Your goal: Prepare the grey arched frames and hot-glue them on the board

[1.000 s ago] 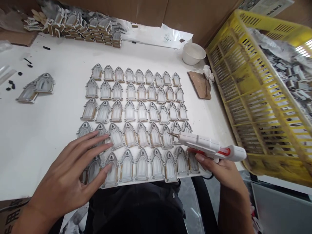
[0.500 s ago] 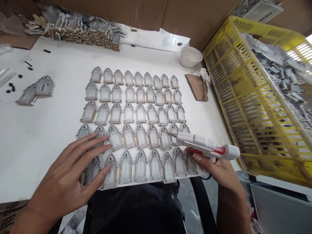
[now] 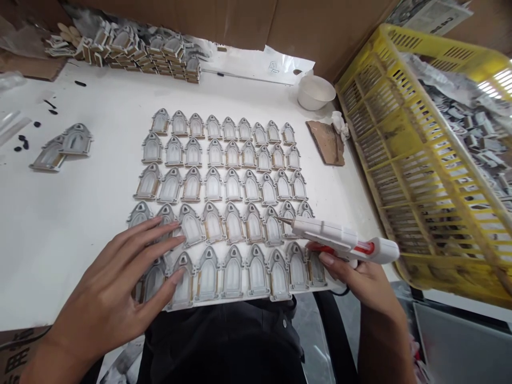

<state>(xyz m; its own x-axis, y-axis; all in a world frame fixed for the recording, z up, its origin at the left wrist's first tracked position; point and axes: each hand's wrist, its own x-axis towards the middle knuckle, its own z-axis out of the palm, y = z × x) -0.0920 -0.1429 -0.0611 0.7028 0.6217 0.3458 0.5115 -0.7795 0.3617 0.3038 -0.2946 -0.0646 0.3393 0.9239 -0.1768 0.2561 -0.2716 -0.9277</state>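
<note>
Several rows of small grey arch-shaped window frames (image 3: 224, 186) lie in a grid on the white table (image 3: 80, 213). My left hand (image 3: 120, 288) rests flat with fingers spread on the frames at the near left corner of the grid. My right hand (image 3: 360, 277) is wrapped round the handle of a white and red glue gun (image 3: 340, 240). The gun's nozzle tip hovers over a frame near the right end of the fourth row.
A yellow slatted crate (image 3: 420, 160) holding grey pieces stands tilted at the right. A white bowl (image 3: 316, 90) and a brown scrap (image 3: 326, 141) sit beyond the grid. Stacked frames (image 3: 140, 48) line the back edge, and two loose frames (image 3: 64, 146) lie at left.
</note>
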